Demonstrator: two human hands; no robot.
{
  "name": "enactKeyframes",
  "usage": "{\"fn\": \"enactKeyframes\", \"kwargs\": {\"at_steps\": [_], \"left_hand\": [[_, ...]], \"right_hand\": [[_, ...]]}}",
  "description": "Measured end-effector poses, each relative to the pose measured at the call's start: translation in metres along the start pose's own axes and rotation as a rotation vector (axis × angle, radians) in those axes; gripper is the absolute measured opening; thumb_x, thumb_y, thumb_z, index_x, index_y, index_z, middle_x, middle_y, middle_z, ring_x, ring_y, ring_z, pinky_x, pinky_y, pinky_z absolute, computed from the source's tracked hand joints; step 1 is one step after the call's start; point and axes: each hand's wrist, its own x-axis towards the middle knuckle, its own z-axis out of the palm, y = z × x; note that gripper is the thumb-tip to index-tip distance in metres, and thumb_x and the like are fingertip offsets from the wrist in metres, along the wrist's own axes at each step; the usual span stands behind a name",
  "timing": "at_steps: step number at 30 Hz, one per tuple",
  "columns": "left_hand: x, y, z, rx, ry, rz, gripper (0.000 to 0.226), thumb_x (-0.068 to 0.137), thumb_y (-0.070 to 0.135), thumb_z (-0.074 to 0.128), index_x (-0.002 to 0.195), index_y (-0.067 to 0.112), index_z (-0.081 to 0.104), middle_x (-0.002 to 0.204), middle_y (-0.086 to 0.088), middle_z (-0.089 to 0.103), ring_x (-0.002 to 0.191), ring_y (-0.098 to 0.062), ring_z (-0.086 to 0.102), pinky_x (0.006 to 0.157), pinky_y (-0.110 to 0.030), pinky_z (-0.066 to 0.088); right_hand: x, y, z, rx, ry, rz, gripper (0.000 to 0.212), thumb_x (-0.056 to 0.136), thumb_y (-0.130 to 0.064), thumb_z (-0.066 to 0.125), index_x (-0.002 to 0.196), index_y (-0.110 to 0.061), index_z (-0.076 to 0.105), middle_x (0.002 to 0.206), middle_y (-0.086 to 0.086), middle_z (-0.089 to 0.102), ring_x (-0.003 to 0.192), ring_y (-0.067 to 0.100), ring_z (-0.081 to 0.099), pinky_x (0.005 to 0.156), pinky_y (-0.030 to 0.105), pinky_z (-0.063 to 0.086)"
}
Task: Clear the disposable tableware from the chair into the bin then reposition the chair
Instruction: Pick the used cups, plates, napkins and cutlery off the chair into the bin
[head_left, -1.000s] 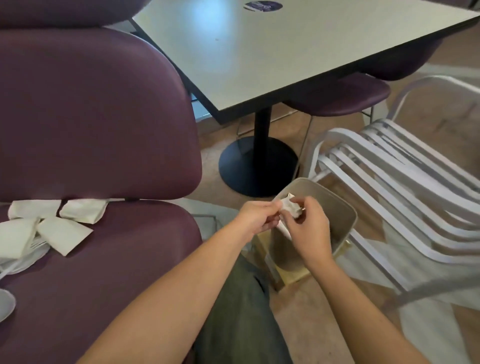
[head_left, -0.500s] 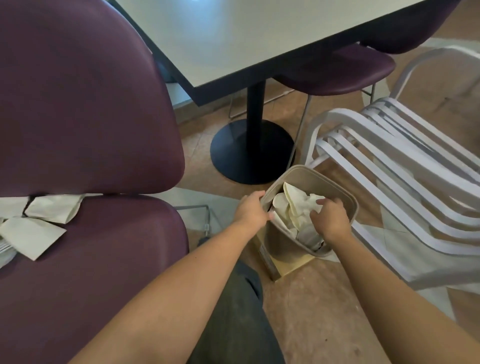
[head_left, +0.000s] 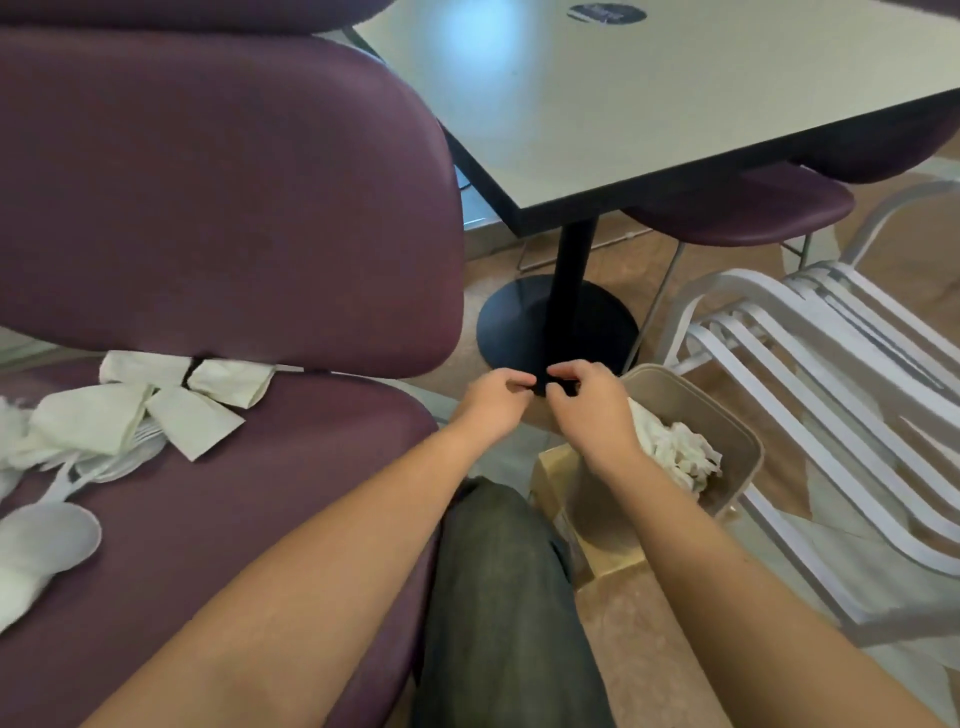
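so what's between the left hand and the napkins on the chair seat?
Head view: only bare maroon seat cushion between the left hand and the napkins; nothing else lies there.

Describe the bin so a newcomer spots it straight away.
Start at the table with its black pedestal base. On the floor just in front of that base, beside the white slatted chair, stands the bin. It is the only beige, open-topped container, with crumpled white napkins inside.

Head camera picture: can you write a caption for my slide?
Both empty hands, left hand and right hand, hover beside the bin of crumpled napkins; more napkins wait on the purple chair.
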Motion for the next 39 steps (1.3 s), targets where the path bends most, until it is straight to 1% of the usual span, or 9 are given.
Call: {"fn": "enactKeyframes", "kwargs": {"at_steps": [6, 10, 15, 19, 23, 25, 29, 34, 39], "left_hand": [[-0.035, -0.039, -0.086, -0.014, 0.185, 0.023, 0.016, 0.092, 0.019, 0.059, 0.096, 0.034, 0.065, 0.093, 0.006, 0.066, 0.096, -0.014, 0.063, 0.086, -0.028, 0.047], [-0.061, -0.079, -0.142, 0.011, 0.352, -0.064, 0.016, 0.090, 0.023, 0.060, 0.094, 0.037, 0.065, 0.100, 0.011, 0.070, 0.097, -0.008, 0.063, 0.087, -0.026, 0.046], [-0.103, -0.128, -0.195, 0.036, 0.498, -0.167, 0.019, 0.092, 0.022, 0.055, 0.100, 0.035, 0.066, 0.105, 0.010, 0.068, 0.094, -0.010, 0.061, 0.081, -0.026, 0.044], [-0.143, -0.168, -0.228, 0.092, 0.576, -0.224, 0.023, 0.090, 0.019, 0.054, 0.102, 0.033, 0.070, 0.105, 0.008, 0.069, 0.098, -0.015, 0.062, 0.086, -0.030, 0.048], [-0.183, -0.198, -0.257, 0.085, 0.692, -0.240, 0.030, 0.088, 0.012, 0.053, 0.101, 0.031, 0.072, 0.100, 0.011, 0.069, 0.089, -0.010, 0.062, 0.078, -0.025, 0.047], [-0.198, -0.209, -0.268, 0.098, 0.756, -0.231, 0.030, 0.088, 0.011, 0.053, 0.102, 0.030, 0.072, 0.100, 0.010, 0.067, 0.084, -0.010, 0.061, 0.074, -0.025, 0.046], [-0.220, -0.231, -0.280, 0.193, 0.824, -0.223, 0.022, 0.090, 0.022, 0.061, 0.110, 0.029, 0.067, 0.109, 0.003, 0.059, 0.105, -0.020, 0.053, 0.092, -0.032, 0.043], [-0.247, -0.255, -0.288, 0.475, 0.828, -0.334, 0.063, 0.077, 0.050, 0.074, 0.133, 0.032, 0.051, 0.129, -0.001, 0.043, 0.122, -0.026, 0.035, 0.099, -0.039, 0.035], [-0.253, -0.283, -0.296, 0.542, 0.702, -0.421, 0.081, 0.081, 0.054, 0.067, 0.148, 0.028, 0.030, 0.154, -0.001, 0.026, 0.139, -0.024, 0.021, 0.108, -0.042, 0.028]], "right_hand": [[-0.017, -0.069, 0.047, 0.094, -0.066, -0.113, 0.020, 0.088, -0.017, 0.059, 0.104, -0.018, 0.071, 0.105, 0.002, 0.064, 0.102, 0.021, 0.058, 0.091, 0.039, 0.050], [-0.034, -0.111, 0.085, 0.106, -0.153, -0.167, 0.018, 0.084, -0.015, 0.058, 0.097, -0.019, 0.071, 0.099, 0.001, 0.064, 0.097, 0.023, 0.060, 0.090, 0.037, 0.049], [-0.057, -0.147, 0.135, 0.063, -0.300, -0.206, 0.018, 0.084, -0.016, 0.059, 0.095, -0.022, 0.071, 0.102, 0.002, 0.065, 0.099, 0.021, 0.060, 0.089, 0.035, 0.049], [-0.080, -0.169, 0.171, 0.054, -0.408, -0.235, 0.018, 0.085, -0.014, 0.058, 0.096, -0.021, 0.071, 0.104, 0.003, 0.065, 0.098, 0.023, 0.060, 0.088, 0.034, 0.050], [-0.106, -0.195, 0.198, 0.056, -0.491, -0.262, 0.018, 0.086, -0.013, 0.057, 0.096, -0.020, 0.071, 0.103, 0.001, 0.063, 0.096, 0.021, 0.061, 0.087, 0.036, 0.052], [-0.117, -0.207, 0.211, 0.045, -0.535, -0.284, 0.018, 0.087, -0.014, 0.057, 0.096, -0.020, 0.070, 0.105, 0.002, 0.064, 0.094, 0.019, 0.061, 0.087, 0.030, 0.049], [-0.134, -0.227, 0.233, 0.033, -0.618, -0.311, 0.020, 0.087, -0.014, 0.057, 0.101, -0.019, 0.070, 0.111, 0.000, 0.066, 0.098, 0.017, 0.062, 0.088, 0.027, 0.048], [-0.158, -0.254, 0.257, 0.028, -0.741, -0.407, 0.039, 0.083, -0.009, 0.062, 0.121, -0.017, 0.063, 0.124, 0.001, 0.060, 0.110, 0.015, 0.057, 0.091, 0.019, 0.040], [-0.180, -0.273, 0.286, 0.094, -0.784, -0.404, 0.050, 0.086, -0.021, 0.065, 0.134, -0.014, 0.054, 0.136, 0.003, 0.056, 0.127, 0.019, 0.050, 0.103, 0.026, 0.037]]}}
